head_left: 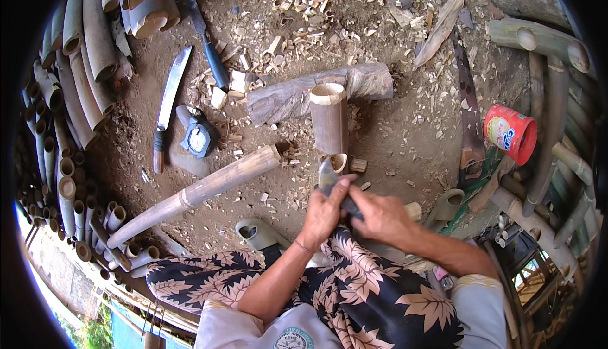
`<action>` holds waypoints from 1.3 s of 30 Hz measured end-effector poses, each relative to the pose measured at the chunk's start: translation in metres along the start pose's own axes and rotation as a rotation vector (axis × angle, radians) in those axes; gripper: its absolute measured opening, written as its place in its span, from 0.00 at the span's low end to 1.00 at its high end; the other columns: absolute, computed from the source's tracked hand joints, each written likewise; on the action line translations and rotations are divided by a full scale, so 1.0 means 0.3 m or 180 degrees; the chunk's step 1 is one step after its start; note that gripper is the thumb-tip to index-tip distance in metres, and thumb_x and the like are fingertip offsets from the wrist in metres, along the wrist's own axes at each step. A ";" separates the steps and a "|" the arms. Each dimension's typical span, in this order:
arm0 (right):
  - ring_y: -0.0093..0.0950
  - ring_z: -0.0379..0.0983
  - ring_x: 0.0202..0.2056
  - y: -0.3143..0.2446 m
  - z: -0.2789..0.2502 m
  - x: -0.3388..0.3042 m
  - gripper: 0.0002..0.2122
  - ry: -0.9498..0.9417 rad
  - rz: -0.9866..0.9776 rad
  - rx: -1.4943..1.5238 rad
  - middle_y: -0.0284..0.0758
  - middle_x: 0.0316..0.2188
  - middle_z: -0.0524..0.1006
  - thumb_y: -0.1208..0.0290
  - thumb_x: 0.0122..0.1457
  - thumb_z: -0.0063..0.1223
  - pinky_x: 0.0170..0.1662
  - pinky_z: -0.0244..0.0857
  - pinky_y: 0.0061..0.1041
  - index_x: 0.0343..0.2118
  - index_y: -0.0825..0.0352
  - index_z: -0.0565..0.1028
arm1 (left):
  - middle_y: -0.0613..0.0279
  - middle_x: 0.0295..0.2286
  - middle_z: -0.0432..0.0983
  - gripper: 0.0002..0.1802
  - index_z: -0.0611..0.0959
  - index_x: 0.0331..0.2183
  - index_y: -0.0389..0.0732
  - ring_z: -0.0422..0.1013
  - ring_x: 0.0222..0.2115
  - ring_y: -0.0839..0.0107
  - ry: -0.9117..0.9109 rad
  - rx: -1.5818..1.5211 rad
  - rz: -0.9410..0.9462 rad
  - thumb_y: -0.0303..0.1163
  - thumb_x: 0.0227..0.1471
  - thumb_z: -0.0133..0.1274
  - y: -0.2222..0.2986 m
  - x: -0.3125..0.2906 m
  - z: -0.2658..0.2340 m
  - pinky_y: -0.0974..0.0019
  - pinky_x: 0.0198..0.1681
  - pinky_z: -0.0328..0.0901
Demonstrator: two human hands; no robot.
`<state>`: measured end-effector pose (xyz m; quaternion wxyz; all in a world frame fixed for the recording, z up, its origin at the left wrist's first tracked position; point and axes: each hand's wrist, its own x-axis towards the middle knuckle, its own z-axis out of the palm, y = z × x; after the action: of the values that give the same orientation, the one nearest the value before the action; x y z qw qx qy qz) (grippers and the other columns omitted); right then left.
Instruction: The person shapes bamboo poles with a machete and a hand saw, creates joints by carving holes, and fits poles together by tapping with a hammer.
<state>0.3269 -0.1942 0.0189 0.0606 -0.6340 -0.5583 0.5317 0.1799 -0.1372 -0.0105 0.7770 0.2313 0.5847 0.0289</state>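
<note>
My two hands meet in front of my knees around a short dark-grey tool [329, 176] with a broad, pointed, blade-like end that tips away from me. My left hand [323, 215] is closed on its near side. My right hand [381, 218] is closed on its dark lower part; the fingers partly hide it, so its full shape is unclear. Just beyond the tip lies a small cut bamboo ring or cup [338, 161]. Behind it a thick bamboo tube [330, 128] stands upright with a pale trimmed rim, close against a rough log [278, 103].
A long bamboo pole [209, 187] lies to the left, near a machete [172, 89], a blue-handled chisel [212, 57] and a tape measure [200, 139]. A saw [467, 102] and a red tin [510, 135] are at the right. Stacked bamboo [95, 19] lines the left side.
</note>
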 end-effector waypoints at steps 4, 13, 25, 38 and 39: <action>0.40 0.79 0.25 -0.056 -0.192 0.026 0.22 -0.0917 0.0078 -0.1823 0.47 0.26 0.79 0.69 0.52 0.54 0.27 0.73 0.36 0.50 0.71 0.68 | 0.70 0.27 0.72 0.28 0.70 0.58 0.43 0.66 0.25 0.79 -0.0954 -0.2584 -0.1078 0.50 0.64 0.44 -0.095 0.034 0.112 0.70 0.30 0.64; 0.51 0.77 0.28 -0.036 -0.091 0.042 0.21 -0.1004 0.0553 -0.0489 0.53 0.23 0.77 0.69 0.52 0.55 0.32 0.71 0.46 0.47 0.75 0.67 | 0.69 0.20 0.70 0.23 0.79 0.49 0.35 0.62 0.19 0.79 -0.0307 -0.1443 -0.0816 0.43 0.62 0.49 -0.090 0.013 0.028 0.71 0.22 0.61; 0.55 0.76 0.34 -0.042 0.269 0.026 0.27 0.0714 0.0803 0.1187 0.56 0.32 0.77 0.70 0.50 0.57 0.36 0.72 0.46 0.54 0.70 0.64 | 0.29 0.23 0.75 0.26 0.81 0.29 0.24 0.77 0.30 0.39 0.0102 0.2555 0.0099 0.43 0.57 0.48 0.067 0.048 -0.087 0.49 0.35 0.70; 0.41 0.79 0.23 -0.086 -0.201 0.127 0.17 -0.0560 -0.0035 -0.1790 0.45 0.20 0.78 0.71 0.51 0.55 0.26 0.72 0.38 0.43 0.73 0.72 | 0.63 0.22 0.75 0.20 0.79 0.44 0.34 0.69 0.20 0.75 -0.0372 -0.1737 0.0037 0.40 0.61 0.45 -0.032 0.062 0.062 0.71 0.23 0.63; 0.41 0.79 0.23 -0.126 -0.219 0.151 0.16 -0.0706 -0.0058 -0.1888 0.45 0.21 0.79 0.70 0.51 0.56 0.26 0.72 0.38 0.42 0.73 0.72 | 0.62 0.29 0.77 0.20 0.78 0.48 0.35 0.72 0.26 0.74 -0.0504 -0.2034 -0.0134 0.39 0.62 0.45 -0.045 0.064 0.044 0.70 0.29 0.66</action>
<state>0.3428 -0.1114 0.0447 -0.1833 -0.5572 -0.6978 0.4110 0.1952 -0.1476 -0.0302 0.8538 -0.0348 0.4885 0.1767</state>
